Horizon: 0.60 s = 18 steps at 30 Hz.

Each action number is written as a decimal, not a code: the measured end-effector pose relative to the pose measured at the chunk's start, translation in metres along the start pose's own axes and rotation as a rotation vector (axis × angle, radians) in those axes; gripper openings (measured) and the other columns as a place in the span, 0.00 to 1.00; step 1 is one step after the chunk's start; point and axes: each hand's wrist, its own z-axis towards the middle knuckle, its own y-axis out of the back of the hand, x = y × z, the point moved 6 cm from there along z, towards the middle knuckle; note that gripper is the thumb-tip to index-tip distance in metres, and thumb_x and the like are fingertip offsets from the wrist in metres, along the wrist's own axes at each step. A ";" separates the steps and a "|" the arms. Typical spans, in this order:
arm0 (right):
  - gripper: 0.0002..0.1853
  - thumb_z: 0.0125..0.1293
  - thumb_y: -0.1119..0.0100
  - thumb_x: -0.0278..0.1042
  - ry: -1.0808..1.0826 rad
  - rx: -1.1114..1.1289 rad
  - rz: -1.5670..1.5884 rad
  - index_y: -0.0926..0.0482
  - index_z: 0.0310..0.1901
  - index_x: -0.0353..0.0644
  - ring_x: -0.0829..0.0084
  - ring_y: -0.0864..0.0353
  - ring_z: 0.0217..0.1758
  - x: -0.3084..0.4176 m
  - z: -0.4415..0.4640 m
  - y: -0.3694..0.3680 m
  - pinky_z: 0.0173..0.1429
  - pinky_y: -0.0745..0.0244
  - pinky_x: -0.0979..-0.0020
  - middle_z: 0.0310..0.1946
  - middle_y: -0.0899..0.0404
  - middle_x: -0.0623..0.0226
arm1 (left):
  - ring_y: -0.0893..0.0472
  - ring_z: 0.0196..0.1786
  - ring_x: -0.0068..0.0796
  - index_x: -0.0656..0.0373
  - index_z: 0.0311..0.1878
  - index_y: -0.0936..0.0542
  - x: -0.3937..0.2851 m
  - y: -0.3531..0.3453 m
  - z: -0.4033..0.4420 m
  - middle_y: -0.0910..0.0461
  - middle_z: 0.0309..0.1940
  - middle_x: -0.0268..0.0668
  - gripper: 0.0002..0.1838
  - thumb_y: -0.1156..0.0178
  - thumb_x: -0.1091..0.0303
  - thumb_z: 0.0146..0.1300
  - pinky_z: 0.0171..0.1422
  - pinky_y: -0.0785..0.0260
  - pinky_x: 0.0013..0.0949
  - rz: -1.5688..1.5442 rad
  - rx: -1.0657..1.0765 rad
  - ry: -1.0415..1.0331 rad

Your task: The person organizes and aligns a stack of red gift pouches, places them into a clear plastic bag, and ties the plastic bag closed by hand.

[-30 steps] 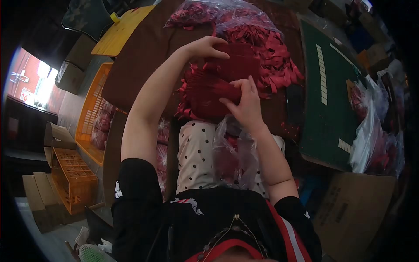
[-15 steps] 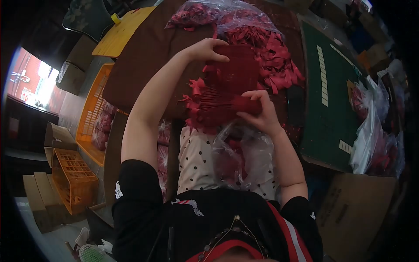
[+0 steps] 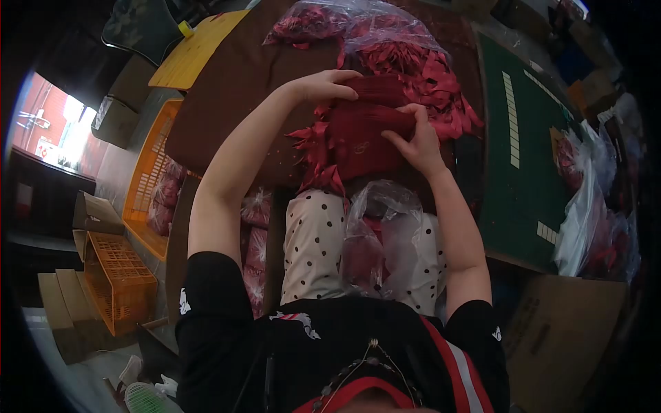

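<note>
My left hand (image 3: 327,86) grips the left edge of a dark red stack of flat pieces (image 3: 380,87) on the brown table. Closer to my body, my right hand (image 3: 420,141) holds a second dark red bundle (image 3: 363,138) by its right side, thumb on top. Loose red ribbon ends (image 3: 318,155) stick out from the left of this bundle and hang toward my lap. A heap of red ribbons (image 3: 441,89) lies just beyond and right of my hands. An open clear plastic bag (image 3: 382,241) with something red inside rests on my lap.
Clear bags of red ribbon (image 3: 385,27) lie at the table's back. A green board (image 3: 516,199) with white tiles stands to the right, beside a cardboard box (image 3: 564,337). Orange crates (image 3: 120,282) and a yellow board (image 3: 200,48) are at the left.
My right hand has moved up toward my left hand, and the near bundle, fanned out before, now shows a broad flat face. The red stack at my left hand looks narrower.
</note>
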 end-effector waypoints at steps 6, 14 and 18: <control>0.34 0.54 0.22 0.36 -0.027 -0.026 -0.181 0.33 0.57 0.40 0.57 0.22 0.59 0.006 0.001 -0.003 0.62 0.28 0.62 0.55 0.24 0.55 | 0.25 0.62 0.55 0.66 0.72 0.36 -0.044 -0.011 -0.025 0.28 0.60 0.55 0.65 0.25 0.28 0.38 0.69 0.33 0.41 0.651 -0.046 0.034; 0.43 0.50 0.22 0.42 0.248 -0.060 -0.478 0.34 0.67 0.41 0.55 0.44 0.79 0.059 0.015 0.009 0.78 0.45 0.49 0.76 0.45 0.53 | 0.27 0.64 0.59 0.68 0.77 0.47 -0.061 -0.043 -0.033 0.33 0.66 0.62 0.69 0.22 0.39 0.37 0.68 0.31 0.47 0.845 -0.174 0.075; 0.53 0.51 0.22 0.48 0.330 0.200 -0.631 0.42 0.75 0.40 0.56 0.51 0.83 0.053 0.029 -0.008 0.83 0.53 0.52 0.79 0.49 0.54 | 0.27 0.64 0.60 0.68 0.77 0.47 -0.062 -0.044 -0.035 0.33 0.67 0.63 0.70 0.22 0.39 0.36 0.68 0.32 0.46 0.880 -0.175 0.078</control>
